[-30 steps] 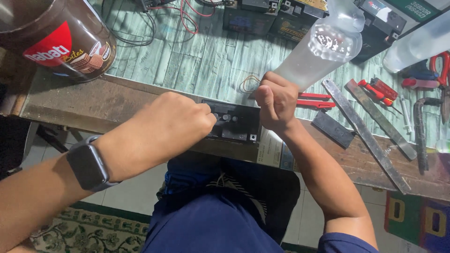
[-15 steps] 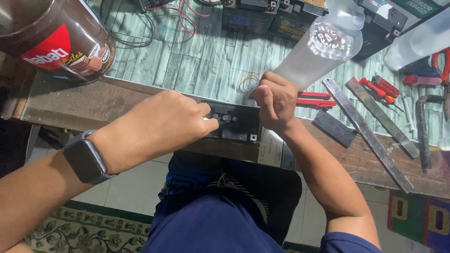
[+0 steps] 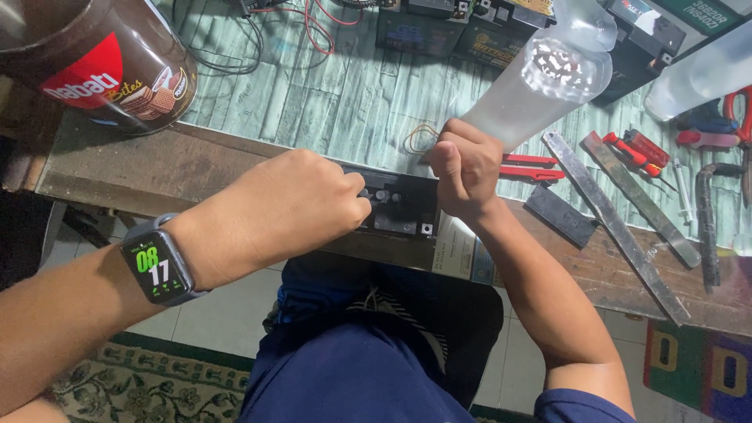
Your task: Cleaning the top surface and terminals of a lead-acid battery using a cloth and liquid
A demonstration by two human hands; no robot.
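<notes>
Small black battery (image 3: 395, 205) at the near edge of the workbench (image 3: 196, 168), top face up, row of round filler ports visible along it, a square terminal at the near right corner. Casing rigid moulded plastic, matt black; judged dense and heavy for its size, stiff, unlikely to slip on the worn wood. Best taken by the two long side walls, kept upright; top ports and terminals to be avoided.

Left hand (image 3: 286, 205) curled over the left end of the battery, fingertips pressed on the ports; whether anything small is pinched there cannot be told. Right hand (image 3: 464, 174) closed in a fist around the neck of a translucent plastic bottle (image 3: 540, 82), tilted so that its mouth points down toward the battery's right end. Bottle soft-walled, frosted, light, probably squeezable.

Smartwatch (image 3: 157, 265) on the left wrist. Rubber band (image 3: 419, 137) just behind the battery. Red-handled screwdrivers (image 3: 529, 166) to the right, then flat metal bars (image 3: 619, 211) and a small black plate (image 3: 560, 215). Brown snack tin (image 3: 102, 63) at far left. More batteries and wiring (image 3: 305, 27) along the far edge.
</notes>
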